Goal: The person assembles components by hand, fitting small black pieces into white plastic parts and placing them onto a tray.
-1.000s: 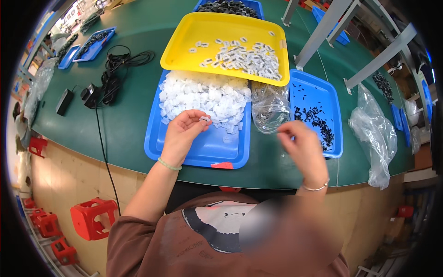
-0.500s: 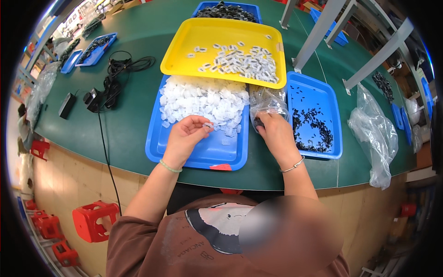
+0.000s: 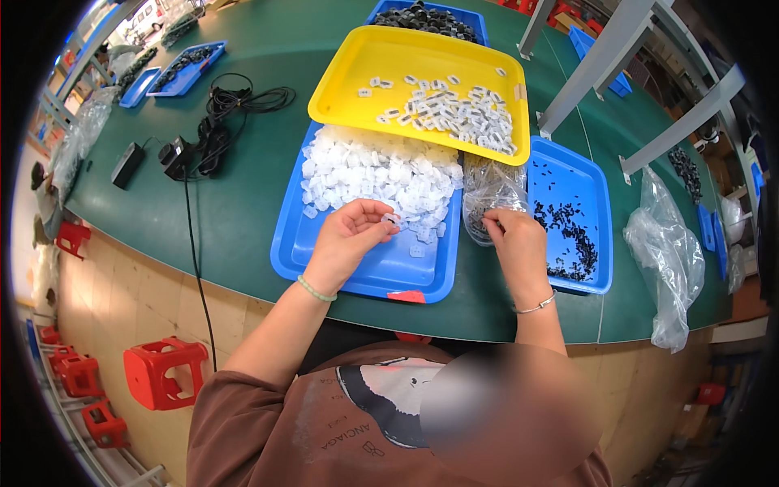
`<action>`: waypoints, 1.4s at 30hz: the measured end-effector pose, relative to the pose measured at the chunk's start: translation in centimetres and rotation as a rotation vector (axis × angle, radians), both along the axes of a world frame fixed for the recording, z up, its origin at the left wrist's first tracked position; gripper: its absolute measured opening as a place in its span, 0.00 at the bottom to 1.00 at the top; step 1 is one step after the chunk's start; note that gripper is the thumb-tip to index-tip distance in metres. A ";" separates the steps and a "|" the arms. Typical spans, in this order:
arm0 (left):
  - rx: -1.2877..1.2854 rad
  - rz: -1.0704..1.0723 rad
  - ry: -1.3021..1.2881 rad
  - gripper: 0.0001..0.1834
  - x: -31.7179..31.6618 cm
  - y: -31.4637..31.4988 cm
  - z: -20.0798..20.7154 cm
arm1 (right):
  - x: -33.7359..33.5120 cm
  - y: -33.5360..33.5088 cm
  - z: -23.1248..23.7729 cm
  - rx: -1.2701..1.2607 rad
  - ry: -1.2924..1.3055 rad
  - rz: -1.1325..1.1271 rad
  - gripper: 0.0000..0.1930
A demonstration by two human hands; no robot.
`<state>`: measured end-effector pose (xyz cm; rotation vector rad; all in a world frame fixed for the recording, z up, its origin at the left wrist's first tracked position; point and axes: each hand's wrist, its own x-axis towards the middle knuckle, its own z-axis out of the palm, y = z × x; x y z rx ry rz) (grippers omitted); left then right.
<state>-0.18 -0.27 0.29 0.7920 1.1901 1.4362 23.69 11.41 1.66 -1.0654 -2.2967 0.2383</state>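
Note:
My left hand [image 3: 347,237] pinches a small white plastic piece [image 3: 392,219] with a dark spot, above a blue tray [image 3: 381,274]. Loose translucent white pieces [image 3: 377,174] are heaped in that tray. My right hand [image 3: 521,243] is just at the mouth of a clear plastic bag [image 3: 493,185], thumb and fingertips pressed together; anything between them is too small to make out. The bag's contents are hard to see. Resting over the far end of the blue tray and bag, a yellow tray [image 3: 349,69] carries finished-looking white pieces with dark centres [image 3: 466,118].
On the right stands a blue tray [image 3: 586,174] of tiny black parts, and beyond it a crumpled plastic bag [image 3: 661,252]. Grey metal legs [image 3: 580,69] rise from the green table. Black cables [image 3: 215,138] and an adapter [image 3: 127,165] lie left. Red stools [image 3: 165,373] stand below.
My right hand has drawn back out of the bag, its fingertips now at the opening. The left hand keeps its pinch on the white piece. The whole view has shifted slightly.

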 end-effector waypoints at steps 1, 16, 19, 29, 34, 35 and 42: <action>0.000 0.001 -0.005 0.11 0.0 0.0 0.0 | 0.1 -0.1 0.2 0.000 -0.001 0.002 0.04; 0.047 0.070 -0.068 0.12 -0.1 -0.2 -0.2 | -7.3 -3.3 0.4 -0.851 0.534 0.403 0.07; 0.055 0.063 -0.069 0.11 -0.1 -0.2 -0.1 | -7.4 -3.2 -0.4 -0.970 0.633 0.379 0.06; 0.067 0.010 -0.060 0.11 -0.1 0.0 -0.3 | -7.4 -3.1 -0.6 -1.049 0.817 0.375 0.08; 0.073 0.001 -0.077 0.12 -0.1 0.0 -0.5 | -7.0 -2.8 -0.6 -1.049 0.672 0.386 0.08; 0.076 -0.002 -0.085 0.12 -0.1 0.0 -0.4 | -7.0 -2.8 -0.6 -1.047 0.645 0.389 0.08; 0.083 -0.001 -0.070 0.12 -0.1 0.0 -0.5 | -6.8 -2.6 -0.2 -0.778 0.479 0.483 0.08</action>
